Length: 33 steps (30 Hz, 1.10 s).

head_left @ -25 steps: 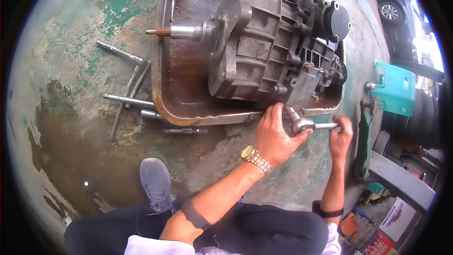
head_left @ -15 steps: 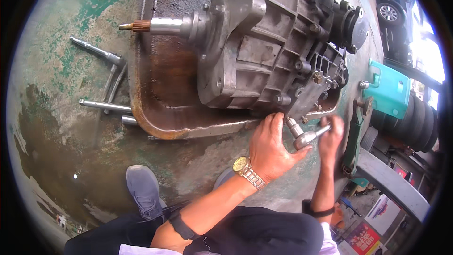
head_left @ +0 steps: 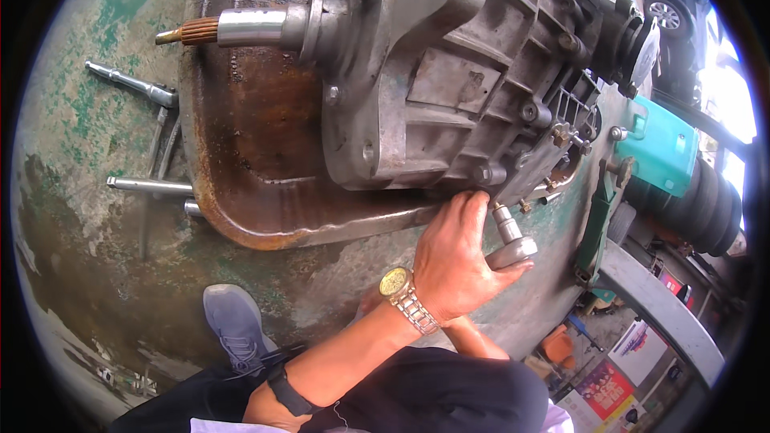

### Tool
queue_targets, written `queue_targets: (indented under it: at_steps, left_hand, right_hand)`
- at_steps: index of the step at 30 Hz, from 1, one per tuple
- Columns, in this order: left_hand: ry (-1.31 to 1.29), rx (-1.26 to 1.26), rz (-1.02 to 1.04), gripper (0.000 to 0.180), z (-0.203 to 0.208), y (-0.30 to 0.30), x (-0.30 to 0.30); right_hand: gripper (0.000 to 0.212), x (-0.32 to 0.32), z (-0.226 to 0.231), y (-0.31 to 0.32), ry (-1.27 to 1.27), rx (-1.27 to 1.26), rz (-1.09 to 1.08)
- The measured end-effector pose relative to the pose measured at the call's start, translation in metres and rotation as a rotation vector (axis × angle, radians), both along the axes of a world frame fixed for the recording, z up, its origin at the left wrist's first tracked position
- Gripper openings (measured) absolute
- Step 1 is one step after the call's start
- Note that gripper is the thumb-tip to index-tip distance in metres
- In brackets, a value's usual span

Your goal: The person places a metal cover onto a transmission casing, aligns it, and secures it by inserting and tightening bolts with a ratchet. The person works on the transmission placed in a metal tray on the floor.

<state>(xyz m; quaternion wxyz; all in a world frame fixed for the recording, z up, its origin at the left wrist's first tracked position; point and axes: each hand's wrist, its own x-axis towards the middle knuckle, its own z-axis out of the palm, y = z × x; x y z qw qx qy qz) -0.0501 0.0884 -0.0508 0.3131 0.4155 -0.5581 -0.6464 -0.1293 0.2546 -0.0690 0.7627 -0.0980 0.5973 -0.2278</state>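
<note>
Left hand [head_left: 455, 261] is clamped on a ratchet [head_left: 512, 252] beside the rusty tray [head_left: 265, 132] holding a gearbox [head_left: 449, 84].

Housing [head_left: 449, 80] blocks beyond the ratchet [head_left: 512, 252]; rightward is open.

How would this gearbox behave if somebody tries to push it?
The gearbox is probably heavy, as it looks like thick ribbed metal. It should feel stiff, with bolts showing along it. It might slide a little, because the stained tray under it looks oily.
</note>
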Motion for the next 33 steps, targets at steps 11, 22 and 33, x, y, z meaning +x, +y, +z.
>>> queue_targets:
  at_steps: [11, 22, 33]
  left_hand:
    - [0.003, 0.035, 0.005, 0.09, 0.001, 0.007, -0.004]
    - [-0.033, -0.029, 0.008, 0.088, 0.001, 0.01, -0.005]
    - [-0.067, -0.027, 0.03, 0.087, 0.004, 0.009, -0.009]
  right_hand:
    - [0.026, -0.081, 0.032, -0.003, 0.703, -0.068, 0.079]
    - [0.014, -0.119, 0.053, -0.036, 1.138, -0.232, 0.054]
    - [0.011, -0.129, 0.033, -0.053, 1.713, -0.414, 0.259]
